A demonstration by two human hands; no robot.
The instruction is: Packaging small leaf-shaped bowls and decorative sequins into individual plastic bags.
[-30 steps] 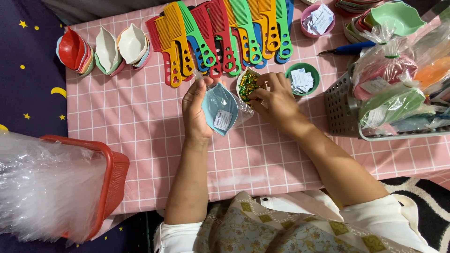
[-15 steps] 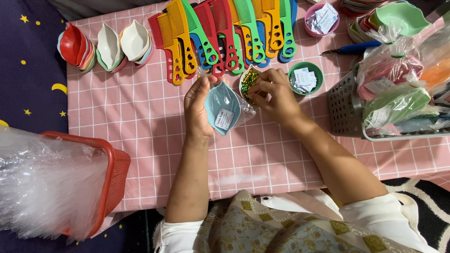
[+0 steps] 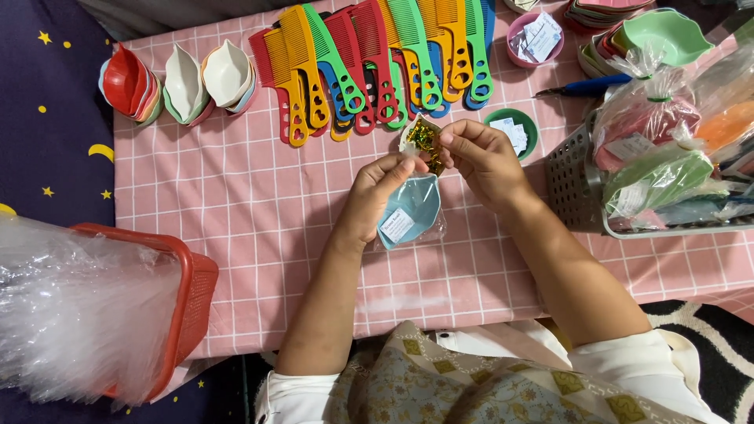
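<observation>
A light blue leaf-shaped dish [image 3: 414, 210] with a small white label sits inside a clear plastic bag over the pink checked tablecloth [image 3: 251, 212]. My left hand [image 3: 377, 196] pinches the bag's gathered top from the left. My right hand [image 3: 483, 157] pinches it from the right. Between the fingertips is a shiny gold and green twist tie [image 3: 424, 140] at the bag's neck. Both hands are lifted a little above the cloth, close together near the table's middle.
A row of coloured combs [image 3: 377, 63] lies at the back. Stacked leaf dishes [image 3: 181, 86] stand back left. A green bowl [image 3: 514, 129] and a pink bowl [image 3: 538, 35] hold paper slips. A grey basket [image 3: 573, 180] of bagged items is right; a red basket [image 3: 184, 306] of clear bags left.
Both hands have risen slightly and drawn together at the bag's top; the gold tie now sits between the fingertips and the bag neck is gathered.
</observation>
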